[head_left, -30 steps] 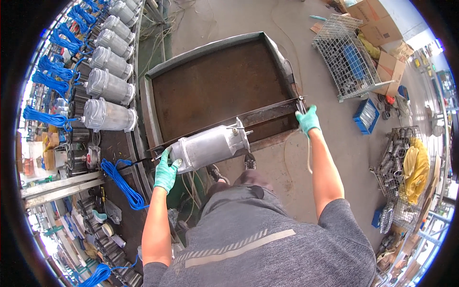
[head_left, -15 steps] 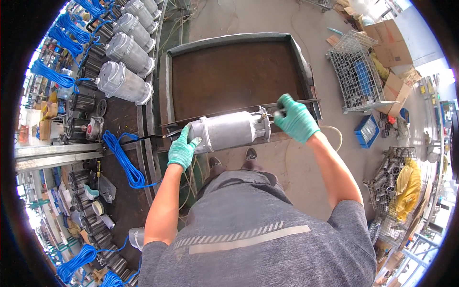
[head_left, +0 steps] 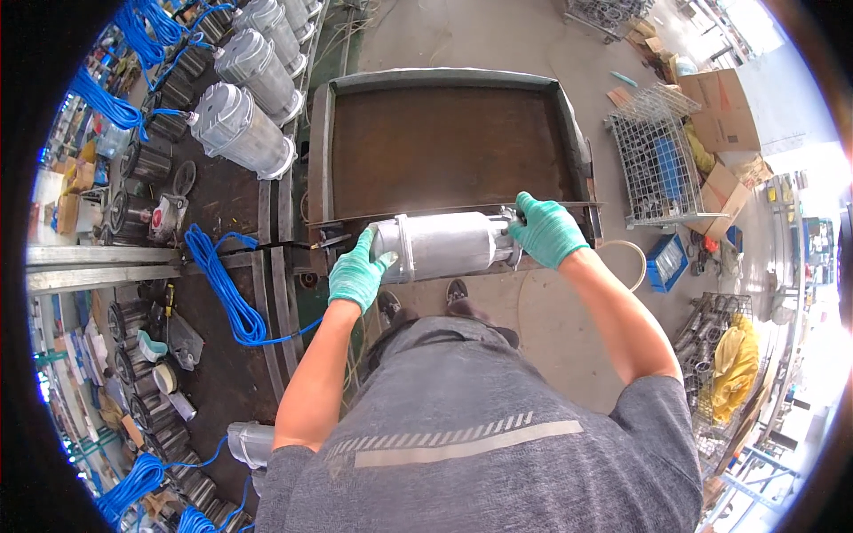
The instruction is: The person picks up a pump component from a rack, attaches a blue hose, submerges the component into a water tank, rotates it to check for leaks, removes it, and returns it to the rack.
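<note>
A silver cylindrical motor housing lies on its side across the near edge of a rusty metal trough. At its left end my left hand, in a green glove, grips it with thumb and fingers apart around the end cap. My right hand, gloved alike, closes on the flanged right end. The right fingers cover part of the fittings there, so any small part between them is hidden. A blue cable runs from a coil on the left bench toward the housing's left end.
Several like housings with blue cables stand along the left bench. To the right are a wire cage, a blue crate, cardboard boxes and a basket of metal parts with yellow cloth. A pale hose curves beside the trough.
My right hand has moved slightly left and down, closing onto the housing's flanged end. The housing and my left hand have shifted a little to the right in view.
</note>
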The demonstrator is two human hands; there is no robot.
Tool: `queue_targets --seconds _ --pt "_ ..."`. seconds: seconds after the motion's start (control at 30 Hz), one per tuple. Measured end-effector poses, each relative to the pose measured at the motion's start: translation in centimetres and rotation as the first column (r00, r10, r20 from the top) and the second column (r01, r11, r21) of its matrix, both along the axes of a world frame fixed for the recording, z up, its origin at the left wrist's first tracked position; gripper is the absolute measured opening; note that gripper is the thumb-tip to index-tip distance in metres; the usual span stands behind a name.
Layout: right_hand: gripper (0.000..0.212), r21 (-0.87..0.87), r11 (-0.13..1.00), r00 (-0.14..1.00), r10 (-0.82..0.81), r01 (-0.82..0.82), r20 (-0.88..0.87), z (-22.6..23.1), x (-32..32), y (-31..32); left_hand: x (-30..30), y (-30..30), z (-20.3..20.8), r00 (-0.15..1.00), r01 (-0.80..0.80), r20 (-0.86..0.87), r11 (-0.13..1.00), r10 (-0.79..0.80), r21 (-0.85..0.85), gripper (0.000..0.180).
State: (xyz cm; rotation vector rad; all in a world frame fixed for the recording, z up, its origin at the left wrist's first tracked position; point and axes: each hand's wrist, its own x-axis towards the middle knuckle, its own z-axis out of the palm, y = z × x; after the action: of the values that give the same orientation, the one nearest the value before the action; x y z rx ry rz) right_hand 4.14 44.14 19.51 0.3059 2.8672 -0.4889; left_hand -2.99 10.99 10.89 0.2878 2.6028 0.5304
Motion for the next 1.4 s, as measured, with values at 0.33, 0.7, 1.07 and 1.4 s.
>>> queue_targets --seconds 0.33,0.7,1.07,1.4 --pt "0.023 -0.017 1.000 0.999 0.013 -0.014 -0.047 -1.9 -0.3 0.4 -0.5 0.2 0.4 0.993 -0.091 0.083 0.986 0.081 0.136 0.073" --pt "0.023 0.035 0.999 1.000 -0.003 0.003 -0.018 -1.9 -0.7 0.3 -0.7 0.2 0.1 0.997 -0.065 0.046 0.991 0.060 0.116 0.076" --pt "0.021 0.036 0.999 1.000 -0.011 0.011 -0.008 -1.9 -0.7 0.2 -0.7 -0.2 -0.8 0.998 -0.060 0.003 0.986 0.060 0.158 0.076" --pt "0.020 0.079 0.995 0.998 0.063 -0.065 0.031 -0.5 -1.0 0.3 -0.1 0.1 0.2 0.995 -0.091 0.045 0.985 0.085 0.148 0.073"
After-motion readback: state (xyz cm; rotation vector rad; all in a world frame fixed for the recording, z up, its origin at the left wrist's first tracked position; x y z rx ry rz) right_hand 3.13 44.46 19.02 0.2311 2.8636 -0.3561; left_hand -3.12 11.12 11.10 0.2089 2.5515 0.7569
